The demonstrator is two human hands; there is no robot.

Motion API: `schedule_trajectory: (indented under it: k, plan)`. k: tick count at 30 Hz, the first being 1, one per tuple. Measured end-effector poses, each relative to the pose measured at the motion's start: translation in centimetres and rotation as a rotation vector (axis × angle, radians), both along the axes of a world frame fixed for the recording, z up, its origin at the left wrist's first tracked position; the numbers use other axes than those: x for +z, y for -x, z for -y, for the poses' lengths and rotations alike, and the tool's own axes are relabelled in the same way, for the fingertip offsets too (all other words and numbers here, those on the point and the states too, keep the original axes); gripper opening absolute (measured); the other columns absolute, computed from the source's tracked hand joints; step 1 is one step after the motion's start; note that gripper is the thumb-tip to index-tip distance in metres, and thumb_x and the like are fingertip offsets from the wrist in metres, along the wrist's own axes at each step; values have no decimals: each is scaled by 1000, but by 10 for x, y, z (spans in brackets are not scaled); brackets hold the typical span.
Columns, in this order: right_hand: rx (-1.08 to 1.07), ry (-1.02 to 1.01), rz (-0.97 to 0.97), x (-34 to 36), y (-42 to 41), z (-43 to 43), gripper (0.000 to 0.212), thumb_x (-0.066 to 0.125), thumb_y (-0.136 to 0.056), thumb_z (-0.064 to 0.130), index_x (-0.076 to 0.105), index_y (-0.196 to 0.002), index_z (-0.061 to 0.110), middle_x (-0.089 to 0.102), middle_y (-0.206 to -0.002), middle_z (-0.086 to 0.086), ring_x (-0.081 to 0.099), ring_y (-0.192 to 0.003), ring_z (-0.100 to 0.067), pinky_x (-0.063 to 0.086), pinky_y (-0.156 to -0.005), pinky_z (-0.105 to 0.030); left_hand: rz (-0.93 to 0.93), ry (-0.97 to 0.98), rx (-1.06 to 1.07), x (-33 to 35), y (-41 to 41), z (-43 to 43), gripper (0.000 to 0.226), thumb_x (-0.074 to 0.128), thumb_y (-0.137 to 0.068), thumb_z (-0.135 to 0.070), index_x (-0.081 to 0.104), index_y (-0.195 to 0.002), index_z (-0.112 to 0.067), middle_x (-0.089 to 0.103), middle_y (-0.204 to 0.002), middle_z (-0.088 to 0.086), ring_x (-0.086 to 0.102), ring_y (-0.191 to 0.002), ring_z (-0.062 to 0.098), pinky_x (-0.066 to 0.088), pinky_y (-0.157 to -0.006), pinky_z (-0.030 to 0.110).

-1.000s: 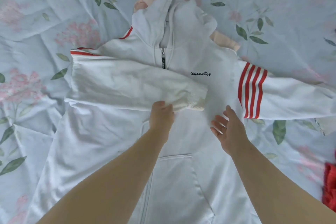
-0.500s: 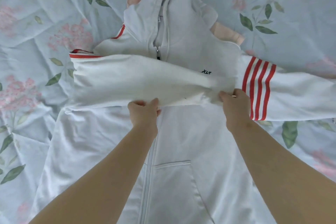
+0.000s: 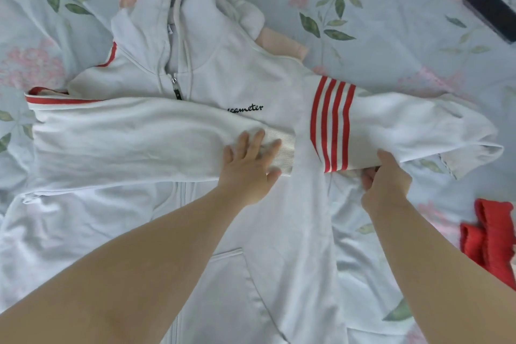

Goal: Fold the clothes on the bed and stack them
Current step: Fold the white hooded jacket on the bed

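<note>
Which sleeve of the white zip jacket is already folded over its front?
The plain white sleeve under the flat left hand; its ribbed cuff lies across the jacket's chest. The other sleeve, gripped by the right hand, sticks out sideways.

Hoodie (image 3: 251, 78) hem ran off bottom edge, right hand (image 3: 386, 179) fingertips were hidden under striped sleeve (image 3: 391, 126), peach garment (image 3: 282, 43) lay mostly under hoodie, red garment (image 3: 491, 240) was clipped at right edge.

The left hand (image 3: 251, 167), its bare arm stretched forward, lies flat with palm down and fingers straight and spread. The right hand (image 3: 386, 179), arm likewise extended, curls its fingers under the striped sleeve (image 3: 332, 126), gripping it.
</note>
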State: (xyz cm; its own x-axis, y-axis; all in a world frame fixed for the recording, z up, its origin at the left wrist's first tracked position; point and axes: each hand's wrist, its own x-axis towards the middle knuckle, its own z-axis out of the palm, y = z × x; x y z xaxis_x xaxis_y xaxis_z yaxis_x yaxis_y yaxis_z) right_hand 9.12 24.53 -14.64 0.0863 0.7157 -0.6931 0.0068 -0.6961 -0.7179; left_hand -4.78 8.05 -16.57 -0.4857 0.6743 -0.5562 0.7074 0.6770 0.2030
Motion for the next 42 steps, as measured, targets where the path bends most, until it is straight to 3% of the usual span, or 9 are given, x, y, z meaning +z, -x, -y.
schedule_trajectory:
  k: [7, 10, 15, 19, 23, 29, 35, 40, 42]
  plan:
    - [-158, 14, -296, 25, 13, -39, 39, 69, -82, 21, 57, -119, 27, 67, -109, 8, 66, -101, -13, 58, -79, -31, 249, -21, 110, 8, 19, -6, 52, 24, -101, -44, 4, -149, -42, -10, -159, -7, -12, -146, 18, 0, -117, 42]
    - [20, -253, -343, 55, 32, -28, 39, 55, -86, 4, 48, -118, 26, 63, -101, 11, 63, -91, -4, 54, -76, -22, 704, -388, 699, 32, 28, -3, 33, 35, -98, -46, 41, -131, -40, 43, -137, -5, 46, -121, 13, 43, -95, 26]
    - [1240, -812, 46, 59, 65, 63, 62, 53, -89, 5, 37, -134, 43, 51, -135, 10, 51, -111, -3, 38, -95, -14, 1112, -1049, 1532, 59, 65, 45, 55, 22, -94, -64, 44, -135, -35, 59, -124, 2, 55, -116, 25, 37, -100, 46]
    - [1902, -446, 356, 29, 55, 104, 41, 53, -93, 23, 51, -133, 30, 55, -129, 3, 49, -121, -15, 39, -101, -27, 1159, -1179, 1679, 64, 80, 79, 65, 27, -87, -73, 56, -127, -30, 64, -123, 1, 61, -111, 23, 46, -95, 42]
    - [1589, -358, 429, 18, 41, 103, 33, 49, -93, 20, 54, -126, 23, 58, -122, 1, 55, -111, -17, 45, -91, -29, 850, -981, 1661, 62, 82, 80, 53, 55, -87, -56, 49, -130, -27, 62, -119, -3, 61, -105, 20, 52, -76, 41]
    - [1248, -661, 582, 11, 41, 98, 28, 56, -85, 12, 51, -113, 17, 42, -97, 6, 49, -91, -19, 44, -77, -34, 174, -682, 1524, 48, 83, 70, 97, 77, -73, -18, 16, -145, -40, 42, -136, 0, 48, -106, 21, 45, -88, 37]
    - [1163, -814, 572, 11, 48, 100, 30, 57, -85, 7, 59, -114, 14, 51, -104, -6, 54, -94, -26, 48, -83, -43, 794, -1210, 1719, 56, 96, 110, 35, 40, -85, 8, 61, -95, -18, 65, -94, 0, 61, -91, 19, 53, -77, 29]
    - [1083, -942, 592, 16, 75, 81, 24, 52, -88, 4, 64, -108, 9, 56, -110, -14, 51, -101, -32, 40, -87, -36, 128, -445, 1746, 45, 98, 138, 41, 50, -92, -17, 46, -132, -14, 49, -100, -1, 48, -88, 17, 44, -86, 32]
    - [1081, -882, 594, 18, 96, 68, 31, 48, -93, 10, 57, -123, 13, 50, -125, -13, 47, -113, -31, 37, -94, -35, -61, -589, 1644, 50, 98, 120, 54, 56, -88, -43, 41, -134, -20, 41, -133, 2, 45, -115, 23, 40, -100, 40]
